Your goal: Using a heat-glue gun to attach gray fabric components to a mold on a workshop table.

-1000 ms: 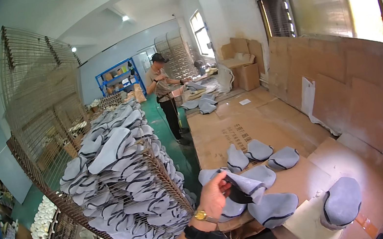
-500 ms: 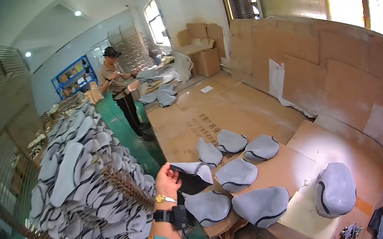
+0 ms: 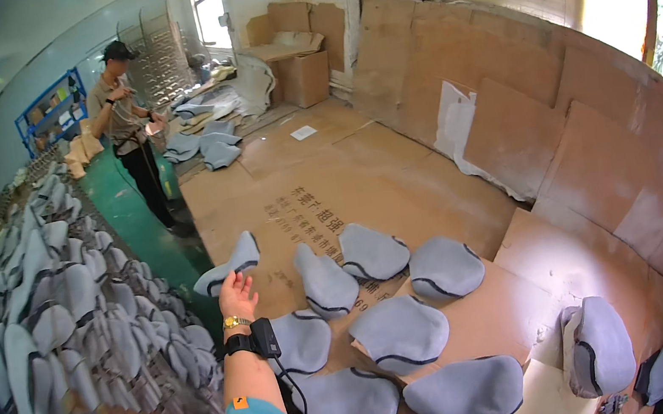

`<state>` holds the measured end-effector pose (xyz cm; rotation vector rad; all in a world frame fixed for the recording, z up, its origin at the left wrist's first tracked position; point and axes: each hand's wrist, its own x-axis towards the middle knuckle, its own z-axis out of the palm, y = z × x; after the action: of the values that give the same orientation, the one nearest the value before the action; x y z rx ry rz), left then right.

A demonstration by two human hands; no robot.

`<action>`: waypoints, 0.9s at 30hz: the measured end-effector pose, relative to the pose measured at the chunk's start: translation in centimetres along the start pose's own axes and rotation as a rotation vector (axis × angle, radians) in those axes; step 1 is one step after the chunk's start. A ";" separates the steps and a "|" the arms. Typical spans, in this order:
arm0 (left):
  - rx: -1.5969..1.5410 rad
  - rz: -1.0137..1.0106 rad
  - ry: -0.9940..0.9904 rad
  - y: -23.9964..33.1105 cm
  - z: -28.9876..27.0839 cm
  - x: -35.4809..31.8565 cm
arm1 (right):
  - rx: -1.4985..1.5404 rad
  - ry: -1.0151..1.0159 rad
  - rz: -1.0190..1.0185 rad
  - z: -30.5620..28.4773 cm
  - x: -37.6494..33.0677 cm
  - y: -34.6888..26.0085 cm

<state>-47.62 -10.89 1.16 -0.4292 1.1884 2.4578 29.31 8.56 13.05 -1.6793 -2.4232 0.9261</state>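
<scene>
My left hand reaches forward over the near left edge of the cardboard-covered table, fingers spread. Its fingertips are at the lower edge of a grey shoe-upper piece with dark trim lying at the table's edge. I cannot tell whether they still touch it. A gold watch and a black band are on the wrist. Several more grey pieces lie in rows to the right, among them one beside the hand and one nearer me. My right hand is out of sight.
A wire rack loaded with many grey pieces fills the left side. A green floor aisle runs between rack and table. A person in a cap stands at the far end. Cardboard boxes stand at the back, and cardboard sheets line the right wall.
My view has swung right, from the rack toward the table. My left hand carried a grey piece from the rack side to the table's left edge and has spread its fingers there.
</scene>
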 end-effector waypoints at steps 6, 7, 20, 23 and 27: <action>-0.016 -0.364 -0.103 -10.9 -6.1 6.5 | -0.096 -0.007 0.029 1.3 -0.1 0.7; 0.008 -0.391 -0.069 -12.0 -6.4 6.8 | -0.097 -0.003 0.056 1.4 0.0 0.8; 0.394 -0.260 -0.078 -14.4 1.7 -3.4 | -0.119 0.106 0.035 3.5 0.6 9.0; 0.506 -0.224 -0.206 -17.2 4.7 -12.5 | -0.207 0.283 -0.151 4.1 -0.3 11.5; 0.623 -0.293 -0.407 -21.2 8.0 -24.3 | -0.128 0.333 0.092 3.7 -1.2 13.3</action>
<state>-17.36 2.75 1.81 0.0737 1.4863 1.6986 39.53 8.94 3.76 -1.8286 -2.2396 0.4589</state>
